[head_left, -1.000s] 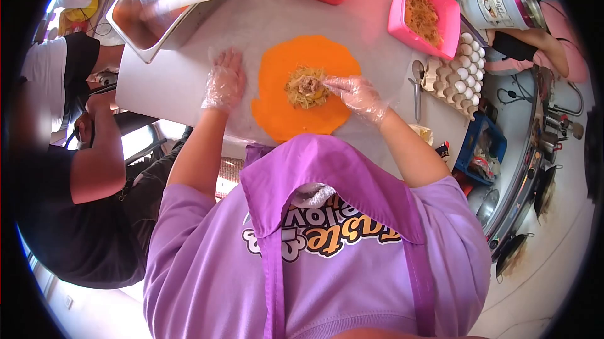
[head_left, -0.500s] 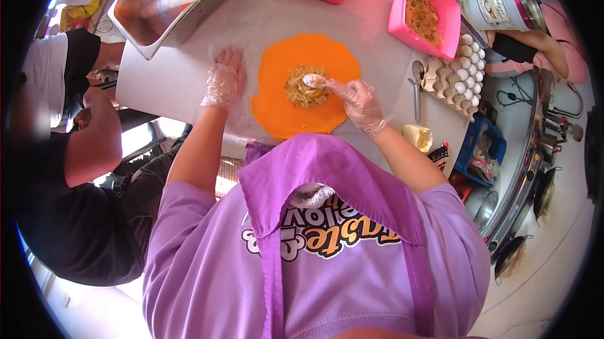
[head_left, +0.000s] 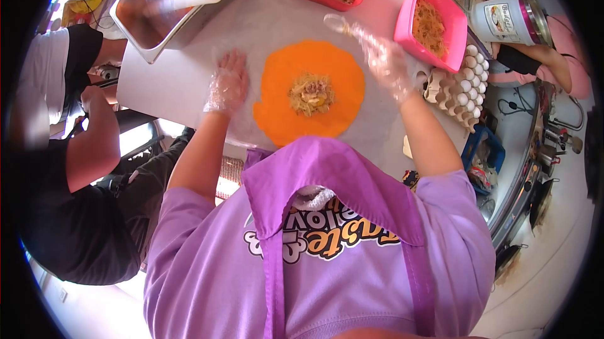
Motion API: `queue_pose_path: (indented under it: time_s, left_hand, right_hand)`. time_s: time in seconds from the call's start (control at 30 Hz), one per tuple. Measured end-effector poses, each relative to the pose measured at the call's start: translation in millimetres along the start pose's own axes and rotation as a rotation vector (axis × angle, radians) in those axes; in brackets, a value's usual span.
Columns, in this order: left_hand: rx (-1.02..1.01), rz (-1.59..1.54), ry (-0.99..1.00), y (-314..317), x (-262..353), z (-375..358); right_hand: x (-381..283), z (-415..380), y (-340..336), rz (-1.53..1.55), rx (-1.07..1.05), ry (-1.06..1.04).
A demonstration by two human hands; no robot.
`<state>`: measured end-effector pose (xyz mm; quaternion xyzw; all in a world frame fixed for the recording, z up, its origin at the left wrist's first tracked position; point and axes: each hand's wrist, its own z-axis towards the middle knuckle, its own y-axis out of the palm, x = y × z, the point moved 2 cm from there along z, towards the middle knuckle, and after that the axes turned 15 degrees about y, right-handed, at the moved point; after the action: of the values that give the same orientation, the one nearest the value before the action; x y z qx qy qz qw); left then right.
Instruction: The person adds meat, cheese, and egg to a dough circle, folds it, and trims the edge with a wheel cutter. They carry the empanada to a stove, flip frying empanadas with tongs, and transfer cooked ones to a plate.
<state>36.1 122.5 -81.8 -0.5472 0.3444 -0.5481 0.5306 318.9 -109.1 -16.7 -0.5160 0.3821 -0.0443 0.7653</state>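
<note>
Pale surface (head_left: 160, 87) at twelve o'clock, glaring light (head_left: 136, 145) at nine, metal-edged unit (head_left: 520, 189) curving from three to four, stained pale expanse (head_left: 553, 244) beyond, wall or floor unclear

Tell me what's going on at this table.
A person in a purple apron works in clear gloves. The left hand rests on the table beside a round orange sheet. The right hand holds a spoon off the sheet, between it and a red tub of brown filling. A shredded heap with a brownish topping sits mid-sheet, which lies flat and unfolded.
</note>
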Motion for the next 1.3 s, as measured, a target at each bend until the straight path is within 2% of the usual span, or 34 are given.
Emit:
queue_pose_path:
  time_s: [0.03, 0.1, 0.3, 0.33, 0.43, 0.47, 0.5, 0.57, 0.6, 0.63, 0.7, 0.73, 0.83, 0.87, 0.9, 0.97, 1.0, 1.07, 1.1, 1.2, 1.3]
  left_hand:
    - [-0.006, -0.020, -0.022, 2.7, -0.3, -1.0]
    - [0.000, -0.031, -0.042, 1.8, -0.9, 1.0]
    - [-0.037, -0.057, -0.045, 0.7, -1.7, 0.8]
    - [-0.057, -0.049, -0.062, -0.6, 0.2, 1.2]
    - [-0.076, -0.033, -0.081, -2.5, 1.7, 2.1]
    - [-0.081, -0.028, -0.074, -2.6, 1.5, 2.4]
    - [-0.078, -0.025, -0.080, -3.5, 1.5, 2.8]
    - [-0.134, 0.020, -0.064, -3.9, 2.0, 3.3]
    - [-0.133, 0.021, -0.067, -4.8, 2.1, 3.8]
    - [-0.136, 0.011, -0.070, -5.3, 2.2, 4.3]
    - [-0.139, 0.002, -0.073, -6.6, 2.5, 4.5]
    - [-0.143, -0.003, -0.071, -7.2, 2.7, 4.3]
    - [-0.156, -0.004, -0.071, -8.8, 3.8, 4.4]
    - [-0.164, -0.001, -0.072, -9.5, 3.9, 5.1]
    - [-0.164, 0.001, -0.069, -9.5, 3.9, 5.0]
    - [-0.141, -0.001, -0.059, -9.1, 3.8, 4.2]
    - [-0.140, 0.000, -0.059, -8.7, 3.7, 4.5]
    - [-0.083, -0.031, -0.041, -9.0, 4.2, 3.6]
    - [-0.085, -0.032, -0.043, -10.1, 4.7, 3.0]
    - [-0.085, -0.036, -0.038, -10.8, 5.5, 4.0]
    - [-0.070, -0.004, -0.029, -7.3, 5.8, 4.2]
  right_hand:
    - [-11.1, 19.6, -6.2, 0.000, 0.007, -0.007]
    - [-37.9, 63.9, -21.0, -0.266, -0.072, 0.335]
    - [2.3, 169.5, 29.0, -0.618, -0.109, 0.421]
    - [2.3, 177.6, 32.3, -0.535, -0.120, 0.447]
    - [3.9, 204.4, 52.8, -0.602, -0.155, 0.422]
    - [6.7, 210.0, 61.5, -0.608, -0.117, 0.320]
    - [6.5, 216.2, 64.2, -0.607, -0.117, 0.313]
    - [5.8, 224.5, 74.0, -0.881, -0.314, 0.083]
    - [50.9, 241.8, 102.9, -0.373, -0.177, 0.267]
    - [56.2, 243.4, 105.6, -0.373, -0.177, 0.266]
    - [58.2, 244.8, 108.3, 0.009, -0.296, 0.242]
    - [47.8, 242.8, 102.7, 0.009, -0.296, 0.242]
    - [24.0, 236.2, 91.9, -0.527, -0.340, 0.148]
    - [26.1, 235.2, 104.0, -0.667, -0.342, -0.034]
    - [-15.5, 216.2, 77.5, -0.455, -0.312, 0.281]
    - [0.4, 218.8, 99.3, -0.225, -0.346, 0.446]
    - [9.6, 220.2, 108.0, -0.224, -0.345, 0.446]
    - [23.8, 219.5, 119.6, 0.352, -0.436, 0.595]
    - [14.5, 216.0, 112.5, 0.352, -0.438, 0.597]
    - [-33.3, 198.2, 68.1, 0.524, -0.467, 0.875]
    - [-15.0, 205.4, 65.0, 0.609, -0.488, 0.876]
